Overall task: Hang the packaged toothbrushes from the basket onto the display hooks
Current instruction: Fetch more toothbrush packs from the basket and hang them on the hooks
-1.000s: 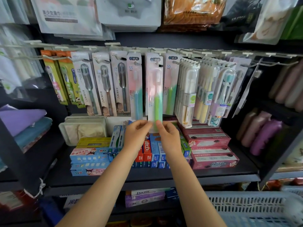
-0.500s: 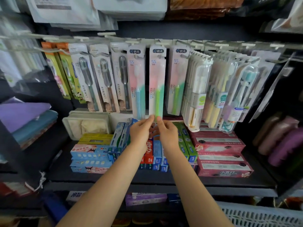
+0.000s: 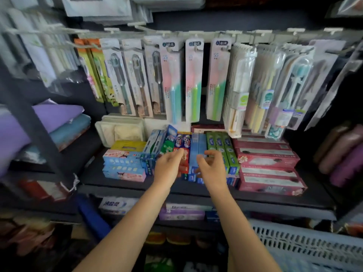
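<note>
- The green toothbrush pack [image 3: 193,81] hangs on its display hook [image 3: 194,48]; that hanging looks done.
- Below the pack, the left hand [image 3: 168,167] and right hand [image 3: 211,169] hover loosely curled, holding nothing.
- Next move, likely: reach to the basket [image 3: 306,250], below and right of the pack, for another.
- The basket's contents are cut off; motion blur smears the labels.

Dim, flat indoor light, dark shelf recesses, motion blur throughout, wide-angle bending at edges, soft glare on plastic packaging
</note>
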Tool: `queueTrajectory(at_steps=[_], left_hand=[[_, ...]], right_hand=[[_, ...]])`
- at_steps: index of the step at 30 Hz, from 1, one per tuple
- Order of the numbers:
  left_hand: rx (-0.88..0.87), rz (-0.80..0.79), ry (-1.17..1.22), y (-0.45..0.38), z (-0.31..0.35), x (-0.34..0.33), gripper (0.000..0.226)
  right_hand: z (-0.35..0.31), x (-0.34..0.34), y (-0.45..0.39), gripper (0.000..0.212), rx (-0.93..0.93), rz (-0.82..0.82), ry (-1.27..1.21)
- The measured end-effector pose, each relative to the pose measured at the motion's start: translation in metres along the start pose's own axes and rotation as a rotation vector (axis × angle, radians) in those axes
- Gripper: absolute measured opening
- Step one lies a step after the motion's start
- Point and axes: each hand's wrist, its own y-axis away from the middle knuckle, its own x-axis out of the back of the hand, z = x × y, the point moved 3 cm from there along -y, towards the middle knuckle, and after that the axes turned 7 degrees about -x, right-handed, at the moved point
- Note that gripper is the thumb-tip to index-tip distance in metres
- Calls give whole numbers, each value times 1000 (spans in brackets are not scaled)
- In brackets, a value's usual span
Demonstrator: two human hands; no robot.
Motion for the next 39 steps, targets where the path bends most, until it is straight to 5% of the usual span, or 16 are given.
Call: queueTrajectory(at_steps=[3, 6, 12, 18, 24, 34, 39], left_hand=[[-229, -103, -240, 63, -20, 32, 11], [-455, -293, -575, 133, -57, 59, 32], [-165, -504, -634, 260, -164, 80, 41], [-129, -574, -536, 328, -149, 32, 32], [-214, -655, -486, 377, -108, -83, 28], [-326, -880, -454, 491, -65, -391, 17], [-345, -954, -468, 506, -61, -486, 22]], right_hand=[[18, 22, 75, 24, 129, -17, 176], [55, 40, 151, 29, 197, -74, 398], [156, 68, 270, 16, 62, -333, 854], [193, 171, 344, 10, -91, -217, 809], [195, 312, 356, 22, -61, -26, 739], [226, 601, 337, 20, -135, 188, 634], [239, 678, 305, 22, -223, 157, 612]])
